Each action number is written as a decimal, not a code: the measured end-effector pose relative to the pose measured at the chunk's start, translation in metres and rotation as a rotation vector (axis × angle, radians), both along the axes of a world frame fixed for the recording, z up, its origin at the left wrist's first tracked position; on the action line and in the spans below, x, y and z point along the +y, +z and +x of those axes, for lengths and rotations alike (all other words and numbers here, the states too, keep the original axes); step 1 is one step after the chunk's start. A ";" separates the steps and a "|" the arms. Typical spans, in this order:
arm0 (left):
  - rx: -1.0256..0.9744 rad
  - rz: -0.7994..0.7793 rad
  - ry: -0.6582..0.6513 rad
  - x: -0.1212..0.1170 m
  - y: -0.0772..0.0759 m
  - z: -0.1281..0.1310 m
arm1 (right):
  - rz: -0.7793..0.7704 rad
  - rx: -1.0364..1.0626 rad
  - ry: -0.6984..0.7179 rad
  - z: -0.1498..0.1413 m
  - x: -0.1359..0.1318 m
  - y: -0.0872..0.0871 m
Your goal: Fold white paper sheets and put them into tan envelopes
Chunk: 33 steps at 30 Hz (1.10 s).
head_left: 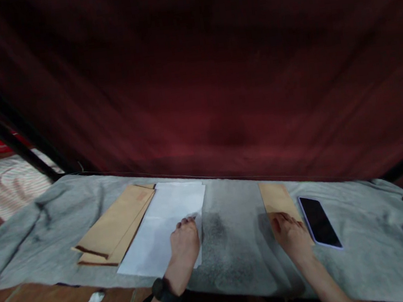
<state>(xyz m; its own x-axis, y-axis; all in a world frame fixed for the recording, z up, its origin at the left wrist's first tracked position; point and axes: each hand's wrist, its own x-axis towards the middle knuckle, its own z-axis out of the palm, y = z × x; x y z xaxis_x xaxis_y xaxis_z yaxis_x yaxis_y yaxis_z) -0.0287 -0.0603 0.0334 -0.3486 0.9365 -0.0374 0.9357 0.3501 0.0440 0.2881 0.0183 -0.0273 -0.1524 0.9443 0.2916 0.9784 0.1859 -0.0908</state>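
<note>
Left hand (185, 241) curled at the paper (153, 233)'s right edge; can't tell if it's pinching a sheet. Right hand (293, 236) half-curled over the envelope (275, 196), beside the phone (319, 220); grip unclear. Best kept to light fingertip pressure at edges: paper looks thin, smooth, crease-prone. Envelope's brown, flat, oblong. Cloth (238, 269) underneath: grey, soft, rumpled.

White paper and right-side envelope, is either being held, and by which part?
Cannot tell for either: the left hand lies over the white paper near its right edge, the right hand over the nearer part of the right-side envelope.
</note>
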 end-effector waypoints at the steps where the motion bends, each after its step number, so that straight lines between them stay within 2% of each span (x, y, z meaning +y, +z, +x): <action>1: -0.025 0.016 -0.015 0.000 0.002 0.002 | -0.020 0.086 0.027 -0.003 0.001 0.001; 3: -0.098 0.037 -0.040 0.000 0.004 0.014 | -0.112 0.354 0.118 -0.013 0.002 0.003; 5: -0.193 0.041 -0.077 0.002 0.005 0.034 | -0.284 0.710 0.202 -0.029 0.000 0.007; 7: -0.285 0.058 -0.157 0.005 0.005 0.058 | -0.524 1.014 0.201 -0.046 -0.005 0.010; 9: -0.367 0.087 -0.230 0.007 0.003 0.083 | -0.752 1.230 0.119 -0.060 -0.011 0.013; 11: -0.438 0.103 -0.278 0.009 0.002 0.105 | -0.831 1.403 0.103 -0.068 -0.015 0.014; 13: -0.497 0.110 -0.327 0.011 0.002 0.119 | -0.831 1.495 0.126 -0.070 -0.015 0.014; 15: -0.538 0.110 -0.366 0.012 0.003 0.124 | -0.803 1.515 0.132 -0.067 -0.009 0.014; 17: -0.532 0.123 -0.369 0.015 0.005 0.117 | -0.761 1.493 0.074 -0.061 0.000 0.013; 20: -0.397 0.178 -0.295 0.020 0.007 0.088 | -0.706 1.455 -0.061 -0.052 0.011 0.014; 22: -0.254 0.144 -0.174 0.025 0.008 0.063 | -0.716 1.429 -0.098 -0.048 0.013 0.015; 24: -0.160 0.077 -0.026 0.027 0.007 0.041 | -0.771 1.372 -0.075 -0.047 0.010 0.015; 26: -0.118 0.036 0.040 0.028 0.007 0.026 | -0.816 1.270 -0.034 -0.050 0.005 0.013; 30: -0.071 0.040 0.035 0.023 0.005 0.015 | -0.825 1.143 0.025 -0.058 -0.004 0.008; 33: -0.132 0.041 0.044 0.026 -0.002 0.010 | -0.787 1.135 0.044 -0.063 -0.005 0.004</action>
<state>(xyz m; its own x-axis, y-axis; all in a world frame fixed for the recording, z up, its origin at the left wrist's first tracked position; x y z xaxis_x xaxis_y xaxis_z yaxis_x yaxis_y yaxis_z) -0.0191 -0.0347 0.0309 -0.3839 0.9221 -0.0480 0.9047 0.3860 0.1805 0.2255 0.0132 -0.0233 -0.2258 0.9173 -0.3279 0.2935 -0.2569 -0.9208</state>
